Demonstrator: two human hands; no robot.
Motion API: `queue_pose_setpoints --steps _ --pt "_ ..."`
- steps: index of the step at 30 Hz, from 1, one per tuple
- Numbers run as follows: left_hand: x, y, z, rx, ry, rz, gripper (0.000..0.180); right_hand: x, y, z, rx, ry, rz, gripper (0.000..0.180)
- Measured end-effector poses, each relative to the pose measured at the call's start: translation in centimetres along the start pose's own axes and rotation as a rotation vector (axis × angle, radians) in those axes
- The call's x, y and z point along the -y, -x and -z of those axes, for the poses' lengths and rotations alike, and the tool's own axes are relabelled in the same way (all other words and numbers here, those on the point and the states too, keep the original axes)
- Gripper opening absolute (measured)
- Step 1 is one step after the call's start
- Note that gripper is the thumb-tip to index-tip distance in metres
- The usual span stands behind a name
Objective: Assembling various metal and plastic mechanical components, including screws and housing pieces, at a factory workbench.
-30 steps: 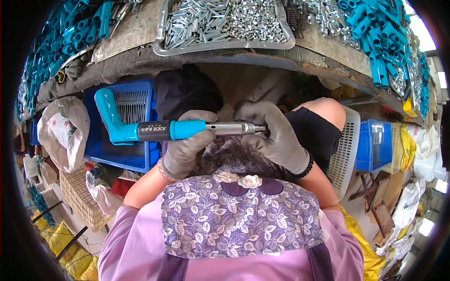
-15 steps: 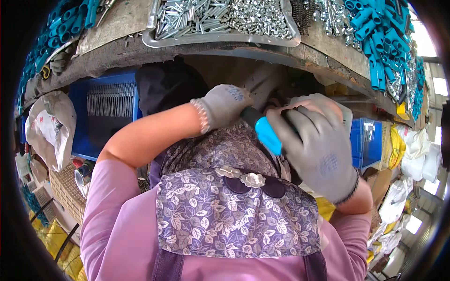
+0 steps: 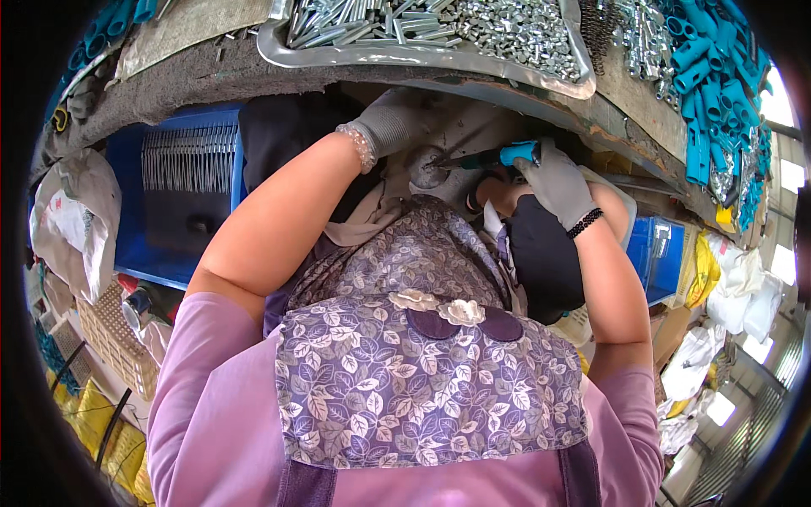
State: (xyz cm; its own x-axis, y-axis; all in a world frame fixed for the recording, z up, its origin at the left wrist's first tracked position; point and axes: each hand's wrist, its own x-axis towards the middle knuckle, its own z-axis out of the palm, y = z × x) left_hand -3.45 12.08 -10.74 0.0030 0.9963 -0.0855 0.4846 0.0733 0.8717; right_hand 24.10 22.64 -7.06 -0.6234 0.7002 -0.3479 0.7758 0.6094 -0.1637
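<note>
My right hand (image 3: pixel 557 186), in a grey glove, is closed round the bright blue end of a blue-and-black tool (image 3: pixel 517 154). Its dark, narrow front reaches left over a round grey piece (image 3: pixel 428 166) below the bench edge. What kind of tool it is cannot be made out. My left hand (image 3: pixel 393 122), also gloved in grey, reaches under the bench edge near that round piece. Its fingers are lost in shadow, so any hold there is hidden.
Above my hands, the worn bench edge (image 3: pixel 194 89) carries a metal tray (image 3: pixel 380 56) of pins and small metal parts. Teal plastic tubes (image 3: pixel 718 93) are heaped at the right. A blue bin (image 3: pixel 169 228) with hanging wire parts stands left; another blue bin (image 3: pixel 663 253) stands right.
My right hand has moved up and away from my chest, with the blue-and-black tool now pointing left. My left hand has moved forward under the bench edge, apart from the right.
</note>
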Motion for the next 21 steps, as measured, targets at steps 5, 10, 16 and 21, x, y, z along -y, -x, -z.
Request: queue_pose_setpoints --steps 5,10,16,21 --pt "1.3 -0.1 -0.7 -0.117 0.054 0.014 0.043 1.2 -0.7 -0.6 -0.014 -0.054 -0.012 0.045" --pt "1.7 -0.5 -1.2 -0.105 0.070 0.008 0.047 2.9 -0.8 1.2 0.166 0.055 0.121 0.051" --pt "-7.0 -0.8 -3.1 0.396 -0.373 -0.222 0.052 4.6 -0.4 -2.1 0.270 0.185 0.034 0.034" --pt "-1.6 -7.3 -10.3 0.741 -0.628 -0.186 0.035 4.5 -3.4 -0.2 0.496 0.282 0.435 0.027"
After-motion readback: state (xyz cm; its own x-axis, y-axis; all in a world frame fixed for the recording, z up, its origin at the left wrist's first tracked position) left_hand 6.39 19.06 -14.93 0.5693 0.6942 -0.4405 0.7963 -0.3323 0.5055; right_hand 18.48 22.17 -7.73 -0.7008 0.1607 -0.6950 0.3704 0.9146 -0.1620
